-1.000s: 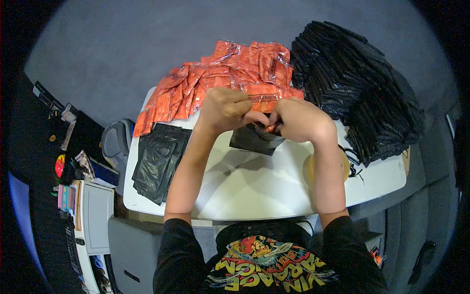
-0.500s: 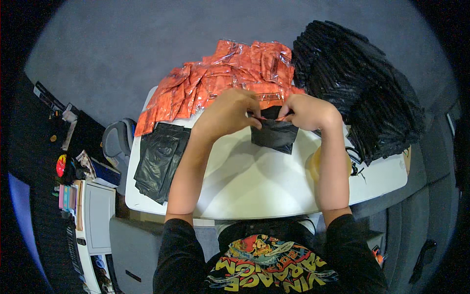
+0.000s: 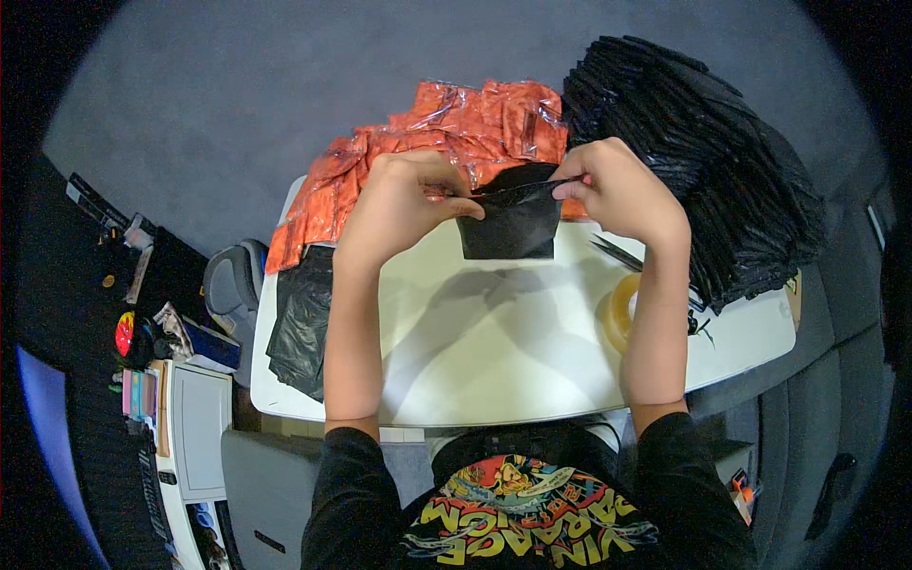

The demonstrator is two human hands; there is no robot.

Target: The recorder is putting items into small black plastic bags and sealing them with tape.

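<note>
Clearly, both hands hold one black pouch [image 3: 508, 223] in the air above the far part of the white table [image 3: 494, 361]. To the left of the grip, and lower, a flat heap of black bags [image 3: 302, 323] lies at the left edge of the table and hangs a little over it. The left hand [image 3: 404, 204] is closed on the upper left corner of the pouch, thumb and fingers pinching the top edge. The pouch hangs down from the two grips, its lower edge free and just over the table surface. Behind the grip, on the far side, a pile of orange packets in clear wrap [image 3: 446, 138] spreads along the far table edge, close to the knuckles. The right hand [image 3: 617, 190] is closed on the upper right corner of the same pouch. To the right of this grip, a big stack of black pouches [image 3: 708, 161] fills the right end of the table, very near the right wrist. A roll of clear tape [image 3: 622, 309] lies beside the right forearm. Below the grip, toward the person, the white table surface is bare between the two forearms.
</note>
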